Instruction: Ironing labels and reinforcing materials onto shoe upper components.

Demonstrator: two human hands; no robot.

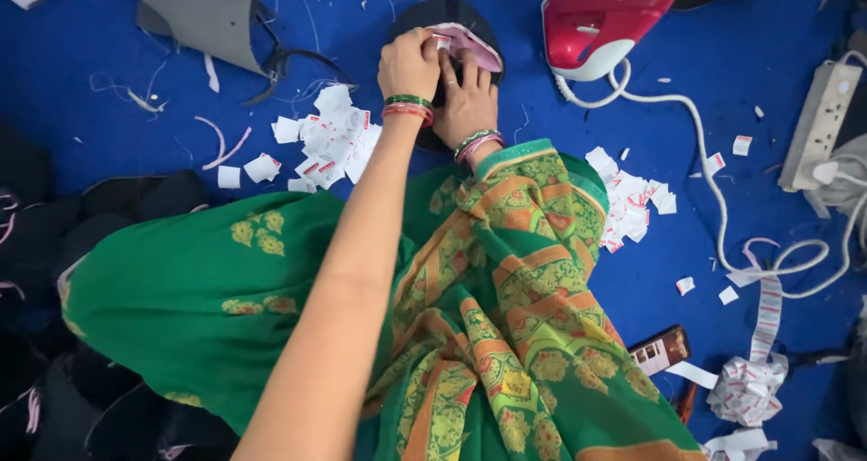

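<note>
My left hand (411, 64) reaches far forward and pinches a small white and red label (442, 42) at the edge of a round black fabric piece (452, 14) with a pink lining (479, 53). My right hand (468, 100) lies flat on that black piece just beside the left hand, fingers spread and pointing away from me. Both wrists wear green and red bangles. My lap is covered by green and orange patterned cloth (506, 316).
On the blue floor, a red and white iron (596, 18) stands at the far right, its white cord (713, 172) running to a power strip (820, 122). Label piles (334, 140) (632, 204) flank my hands. Grey fabric (203, 9), black pieces (54, 235), a phone (659, 350).
</note>
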